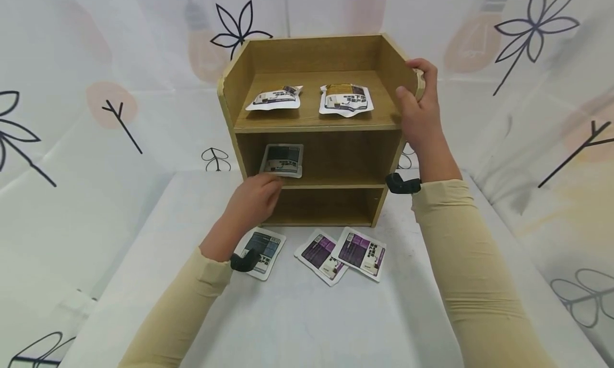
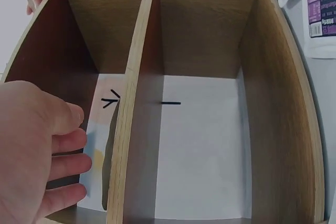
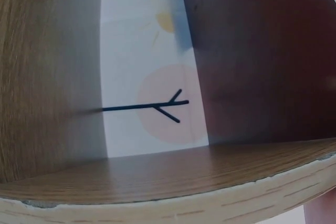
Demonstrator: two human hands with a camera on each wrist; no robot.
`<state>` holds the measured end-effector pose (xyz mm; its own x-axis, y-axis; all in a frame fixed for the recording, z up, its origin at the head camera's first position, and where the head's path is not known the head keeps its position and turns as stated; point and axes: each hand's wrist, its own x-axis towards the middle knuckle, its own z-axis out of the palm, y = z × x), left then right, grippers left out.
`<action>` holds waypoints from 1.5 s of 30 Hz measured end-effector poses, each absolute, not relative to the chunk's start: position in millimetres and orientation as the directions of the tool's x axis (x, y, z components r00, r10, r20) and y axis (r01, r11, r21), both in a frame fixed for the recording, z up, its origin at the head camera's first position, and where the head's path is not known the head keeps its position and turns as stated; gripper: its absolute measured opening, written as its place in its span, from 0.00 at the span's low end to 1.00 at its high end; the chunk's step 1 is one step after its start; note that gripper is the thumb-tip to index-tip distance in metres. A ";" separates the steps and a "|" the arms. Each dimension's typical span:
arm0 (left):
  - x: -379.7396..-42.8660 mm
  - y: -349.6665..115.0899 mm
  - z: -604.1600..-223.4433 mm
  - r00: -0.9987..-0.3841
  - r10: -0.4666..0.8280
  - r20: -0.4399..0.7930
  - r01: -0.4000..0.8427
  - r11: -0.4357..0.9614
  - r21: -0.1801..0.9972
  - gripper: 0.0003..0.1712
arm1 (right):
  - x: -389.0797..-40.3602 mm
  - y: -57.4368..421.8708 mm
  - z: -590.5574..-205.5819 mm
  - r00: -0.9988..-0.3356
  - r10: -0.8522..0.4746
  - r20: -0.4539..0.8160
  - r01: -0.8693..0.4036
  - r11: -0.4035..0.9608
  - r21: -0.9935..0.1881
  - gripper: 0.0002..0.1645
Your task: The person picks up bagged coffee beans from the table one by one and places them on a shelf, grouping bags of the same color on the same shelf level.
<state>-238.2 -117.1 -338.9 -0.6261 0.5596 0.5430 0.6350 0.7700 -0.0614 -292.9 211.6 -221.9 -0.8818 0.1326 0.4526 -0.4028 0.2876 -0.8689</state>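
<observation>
A small wooden shelf unit [image 1: 316,127] stands at the back of the table. My right hand [image 1: 424,109] grips the upper edge of its right side. In front of the middle shelf is my left hand [image 1: 251,200], just below a dark-labelled foil packet [image 1: 283,160] lying on that shelf. The left wrist view shows this left hand [image 2: 31,150] with loosely bent fingers and nothing held, beside the packet's thin edge [image 2: 109,166]. On the top shelf lie a white packet [image 1: 275,98] and a packet with a yellow band [image 1: 346,100].
On the white table [image 1: 307,325], a blue-labelled packet [image 1: 264,250] lies partly behind the left wrist. Two purple packets, one [image 1: 322,256] overlapped by the other [image 1: 360,253], lie before the shelf unit. A patterned white cloth [image 1: 158,42] hangs behind.
</observation>
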 end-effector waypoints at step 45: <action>-196.5 -158.2 -358.9 -0.853 0.523 -0.011 0.512 0.838 0.189 0.17 | -295.5 214.1 -222.9 -0.884 0.130 0.449 -0.398 0.296 -0.868 0.26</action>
